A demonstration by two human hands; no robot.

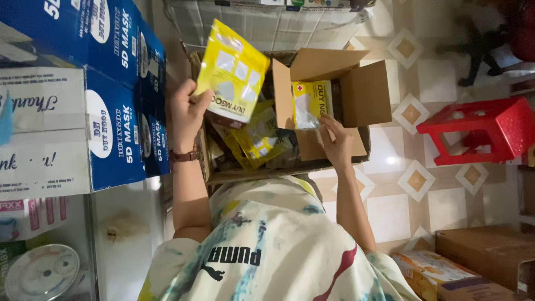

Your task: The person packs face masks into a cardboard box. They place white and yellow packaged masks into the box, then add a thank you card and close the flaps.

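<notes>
Above the open carton (365, 95), a glossy yellow packet (234, 72)

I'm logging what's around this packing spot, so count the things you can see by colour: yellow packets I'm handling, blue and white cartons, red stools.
Yellow packets: 2, one held up in the left hand, one under the right hand in the small open box
Blue and white cartons: 2
Red stools: 1
Total: 5
More yellow packets lie heaped in the big box, too jumbled to count.
</notes>
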